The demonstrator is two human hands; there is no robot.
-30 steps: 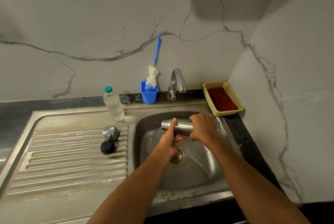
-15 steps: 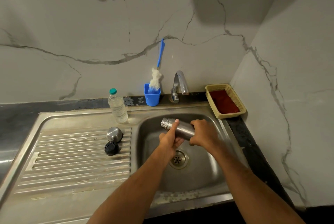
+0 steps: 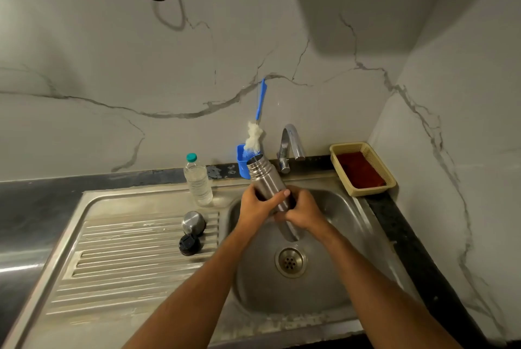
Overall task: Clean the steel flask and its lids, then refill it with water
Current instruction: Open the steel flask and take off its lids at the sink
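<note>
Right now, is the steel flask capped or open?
Open. The steel flask shows a bare threaded mouth, while the steel lid and black lid sit apart on the drainboard.

Dim, greenish light; broad shadow on the wall (image 3: 352, 10); wide-angle edges bend.

— Brushed steel on the flask (image 3: 265, 179), ridged at the neck, dull sheen.
— Same metal for the sink (image 3: 332, 286), scuffed and stained; ribbed on the drainboard (image 3: 127, 258).
— Polished steel cap (image 3: 193, 222), matt black plastic lid (image 3: 189, 244).
— Clear plastic bottle (image 3: 198, 182), woven-look plastic basket (image 3: 363, 148), glossy marbled wall (image 3: 141, 67).
</note>
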